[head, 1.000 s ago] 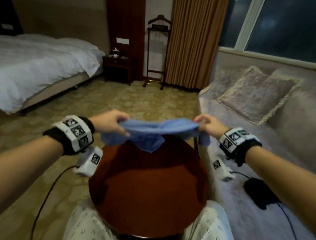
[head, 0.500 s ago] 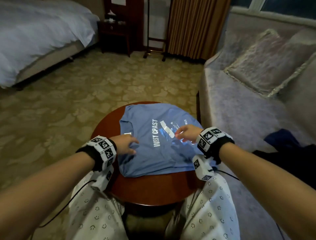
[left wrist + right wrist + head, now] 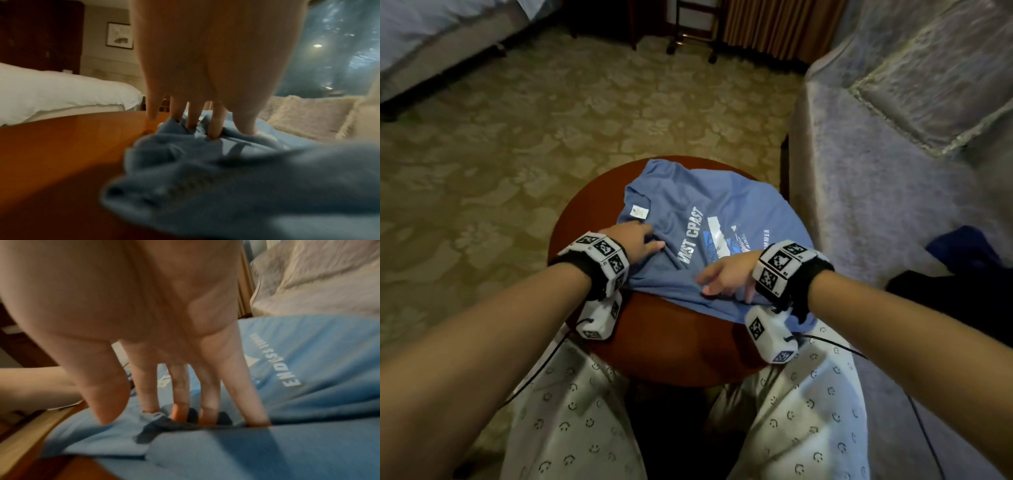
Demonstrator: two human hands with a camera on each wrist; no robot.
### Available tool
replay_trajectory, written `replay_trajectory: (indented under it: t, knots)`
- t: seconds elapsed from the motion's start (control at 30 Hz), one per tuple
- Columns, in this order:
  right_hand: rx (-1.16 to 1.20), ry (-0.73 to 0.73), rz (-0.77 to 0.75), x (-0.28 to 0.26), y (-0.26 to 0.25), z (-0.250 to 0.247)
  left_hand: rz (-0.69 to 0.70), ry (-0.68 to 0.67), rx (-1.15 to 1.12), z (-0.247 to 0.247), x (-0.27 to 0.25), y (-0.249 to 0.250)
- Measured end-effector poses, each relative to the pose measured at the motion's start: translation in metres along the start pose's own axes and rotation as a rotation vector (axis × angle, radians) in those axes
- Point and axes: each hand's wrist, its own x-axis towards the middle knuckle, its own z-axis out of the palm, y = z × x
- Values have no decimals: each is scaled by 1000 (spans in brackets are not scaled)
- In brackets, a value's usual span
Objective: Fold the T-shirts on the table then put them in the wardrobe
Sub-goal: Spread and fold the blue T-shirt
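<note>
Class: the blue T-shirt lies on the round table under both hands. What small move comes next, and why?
Probably sweep both hands outward to flatten the T-shirt. It lies print-up on the table, but fabric is bunched under the left hand and creased at the right hand, so a fold now would likely be uneven.

Black wristbands (image 3: 585,270), white tag-marked camera blocks (image 3: 599,318), smiley-print trousers (image 3: 571,421)

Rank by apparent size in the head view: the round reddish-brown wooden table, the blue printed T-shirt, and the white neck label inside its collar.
1. Round reddish-brown wooden table: largest, though partly covered.
2. Blue printed T-shirt: spread on the table.
3. White neck label: by far the smallest.
</note>
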Motion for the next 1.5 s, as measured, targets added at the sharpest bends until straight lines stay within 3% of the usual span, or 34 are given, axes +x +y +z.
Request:
replay_trajectory:
  t: [0.23, 0.47, 0.6, 0.67, 0.73, 0.8, 0.97, 1.13, 1.27, 1.37, 1.5]
  knots:
    - [425, -212, -97, 4, -24, 20, -136, 166, 320, 7, 0, 5]
    - [631, -231, -179, 7, -46, 48, -145, 56, 24, 8, 13, -17]
    - [749, -118, -207, 20, -64, 54, -184, 81, 53, -1, 21, -31]
    - [809, 127, -222, 32, -64, 35, -213, 98, 54, -5, 26, -39]
    - [576, 489, -227, 49, -53, 7, -217, 105, 30, -6, 31, -44]
    - [261, 650, -239, 62, -41, -15, -194, 124, 37, -6, 35, -48]
    - [-293, 391, -146, 93, -19, -28, -155, 144, 111, -9, 40, -47]
    - [-325, 390, -15, 110, -8, -35, -175, 92, 44, -14, 39, -36]
    - [-332, 427, 53, 116, -9, -38, 35, 141, -69, -6, 26, 14]
    - [-350, 425, 73, 124, 6, -46, 54, 66, -64, 11, 20, 33]
    - [-364, 395, 139, 116, 26, -62, 67, -116, -66, 4, 18, 4]
